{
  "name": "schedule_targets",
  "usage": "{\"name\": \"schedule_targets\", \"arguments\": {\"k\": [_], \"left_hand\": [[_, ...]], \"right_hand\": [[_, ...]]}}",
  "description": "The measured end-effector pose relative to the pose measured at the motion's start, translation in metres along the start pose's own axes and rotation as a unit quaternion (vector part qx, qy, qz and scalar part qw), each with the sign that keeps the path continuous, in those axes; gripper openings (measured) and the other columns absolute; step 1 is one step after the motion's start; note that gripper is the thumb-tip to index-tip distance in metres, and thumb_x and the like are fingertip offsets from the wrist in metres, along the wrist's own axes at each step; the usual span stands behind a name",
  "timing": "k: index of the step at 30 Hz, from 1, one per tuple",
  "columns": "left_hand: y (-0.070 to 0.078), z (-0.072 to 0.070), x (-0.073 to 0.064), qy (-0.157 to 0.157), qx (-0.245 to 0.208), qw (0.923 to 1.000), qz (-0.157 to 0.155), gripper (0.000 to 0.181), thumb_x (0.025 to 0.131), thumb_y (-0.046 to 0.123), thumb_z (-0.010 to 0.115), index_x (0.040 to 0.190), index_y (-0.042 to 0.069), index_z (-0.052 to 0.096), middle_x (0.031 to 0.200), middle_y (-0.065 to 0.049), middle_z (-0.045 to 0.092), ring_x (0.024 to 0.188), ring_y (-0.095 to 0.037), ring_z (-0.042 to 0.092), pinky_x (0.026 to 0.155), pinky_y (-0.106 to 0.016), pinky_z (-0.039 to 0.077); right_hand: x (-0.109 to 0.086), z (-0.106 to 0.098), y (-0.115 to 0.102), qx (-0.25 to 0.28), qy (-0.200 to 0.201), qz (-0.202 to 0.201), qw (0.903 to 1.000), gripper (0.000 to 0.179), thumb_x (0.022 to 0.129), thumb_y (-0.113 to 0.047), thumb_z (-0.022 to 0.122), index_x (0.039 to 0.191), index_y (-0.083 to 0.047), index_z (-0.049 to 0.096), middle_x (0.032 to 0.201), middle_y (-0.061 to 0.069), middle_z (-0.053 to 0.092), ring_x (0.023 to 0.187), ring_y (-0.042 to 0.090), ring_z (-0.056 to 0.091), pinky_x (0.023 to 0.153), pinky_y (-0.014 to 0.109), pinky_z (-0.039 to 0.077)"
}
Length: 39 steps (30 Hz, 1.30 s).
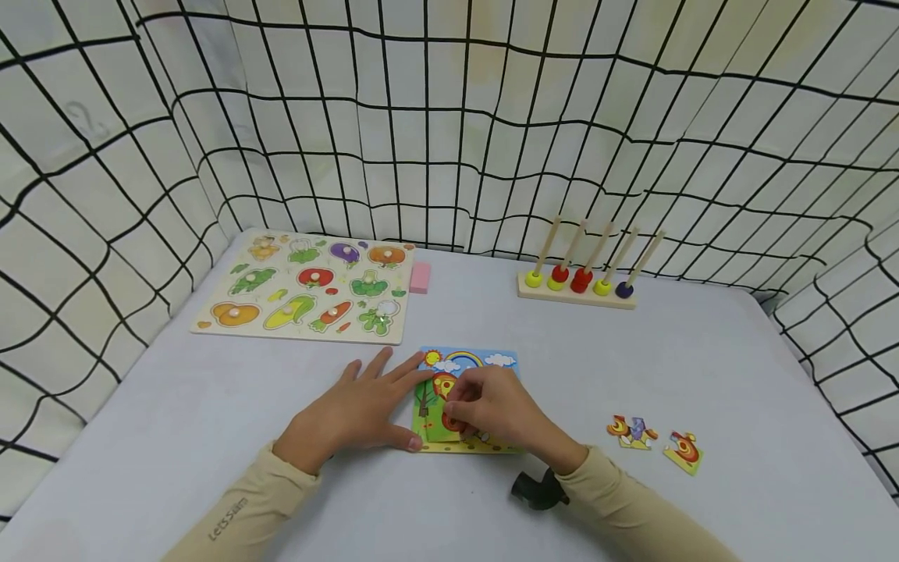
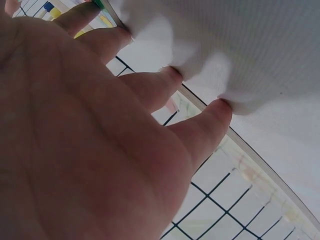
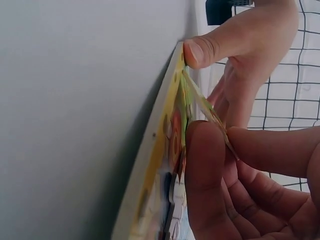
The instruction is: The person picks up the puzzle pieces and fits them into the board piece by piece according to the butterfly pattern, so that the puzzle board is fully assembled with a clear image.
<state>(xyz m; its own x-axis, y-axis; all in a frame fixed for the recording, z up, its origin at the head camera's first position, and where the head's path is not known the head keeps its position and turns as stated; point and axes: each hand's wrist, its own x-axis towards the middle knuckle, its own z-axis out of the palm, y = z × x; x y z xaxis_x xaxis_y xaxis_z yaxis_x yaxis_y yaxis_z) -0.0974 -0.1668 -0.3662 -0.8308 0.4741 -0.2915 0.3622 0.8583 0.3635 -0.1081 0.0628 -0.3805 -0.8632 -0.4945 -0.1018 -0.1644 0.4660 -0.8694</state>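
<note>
A small jigsaw board with a sun, a rainbow and clouds lies on the table in front of me. My left hand is spread at its left side, fingers extended, with the thumb and index finger at the board's edge. Thumb and finger of my right hand pinch a green jigsaw piece over the lower left of the board. In the right wrist view the jigsaw piece is tilted, one end close to the board and the other raised. The right hand partly covers the board's picture.
Two loose jigsaw pieces lie to the right. A vegetable peg puzzle is at the back left, beside a pink block. A bead abacus stands at the back right. Black netting rises behind the table.
</note>
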Motion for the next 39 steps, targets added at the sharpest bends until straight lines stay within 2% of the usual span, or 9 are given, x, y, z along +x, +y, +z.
{"name": "schedule_targets", "arguments": {"k": [6,10,16,24,33,39], "left_hand": [[0.000,0.001,0.001,0.000,-0.003,1.0000,-0.001,0.096,0.084,0.053,0.089,0.163,0.021,0.046,0.177,-0.005,0.026,0.160,-0.049,0.015,0.119,-0.079,0.019],[0.000,0.001,0.001,-0.002,-0.005,1.0000,0.000,0.096,0.084,0.053,0.089,0.163,0.020,0.046,0.177,-0.005,0.025,0.160,-0.050,0.015,0.118,-0.079,0.018],[0.001,0.000,0.001,-0.003,-0.003,1.0000,-0.003,0.096,0.084,0.053,0.089,0.163,0.021,0.045,0.176,-0.005,0.026,0.159,-0.050,0.015,0.118,-0.079,0.018],[0.000,0.000,0.001,-0.005,0.001,1.0000,-0.002,0.097,0.084,0.055,0.088,0.164,0.021,0.044,0.176,-0.005,0.026,0.159,-0.050,0.016,0.118,-0.079,0.019],[0.001,-0.001,0.002,-0.005,0.007,1.0000,0.001,0.097,0.085,0.055,0.088,0.164,0.020,0.045,0.176,-0.005,0.026,0.159,-0.049,0.016,0.118,-0.079,0.020],[0.000,-0.001,0.001,-0.002,0.007,1.0000,0.006,0.096,0.085,0.055,0.087,0.164,0.021,0.044,0.177,-0.003,0.024,0.160,-0.049,0.016,0.118,-0.079,0.020]], "right_hand": [[0.002,0.006,0.001,-0.040,0.012,-0.010,0.9991,0.013,0.096,-0.005,0.079,0.085,-0.004,0.072,0.070,-0.004,0.067,0.060,0.011,0.063,0.054,0.023,0.052],[0.003,0.008,0.001,-0.043,0.009,-0.013,0.9990,0.013,0.095,-0.003,0.078,0.084,-0.004,0.072,0.069,-0.004,0.067,0.058,0.011,0.064,0.053,0.023,0.052],[0.005,0.008,0.000,-0.089,0.021,-0.022,0.9956,0.013,0.093,-0.005,0.080,0.083,-0.006,0.073,0.071,-0.007,0.065,0.068,0.008,0.060,0.058,0.022,0.050],[0.009,0.009,0.002,-0.118,0.017,-0.023,0.9926,0.016,0.093,-0.005,0.080,0.079,-0.008,0.071,0.070,-0.007,0.064,0.068,0.008,0.059,0.056,0.022,0.049],[0.013,0.009,-0.003,-0.155,-0.003,-0.008,0.9878,0.022,0.093,-0.004,0.080,0.078,-0.009,0.065,0.071,-0.005,0.062,0.069,0.011,0.057,0.057,0.022,0.046],[0.015,0.010,-0.006,-0.156,-0.023,-0.008,0.9874,0.026,0.095,-0.001,0.077,0.077,-0.010,0.060,0.068,-0.003,0.058,0.065,0.011,0.054,0.054,0.021,0.041]]}}
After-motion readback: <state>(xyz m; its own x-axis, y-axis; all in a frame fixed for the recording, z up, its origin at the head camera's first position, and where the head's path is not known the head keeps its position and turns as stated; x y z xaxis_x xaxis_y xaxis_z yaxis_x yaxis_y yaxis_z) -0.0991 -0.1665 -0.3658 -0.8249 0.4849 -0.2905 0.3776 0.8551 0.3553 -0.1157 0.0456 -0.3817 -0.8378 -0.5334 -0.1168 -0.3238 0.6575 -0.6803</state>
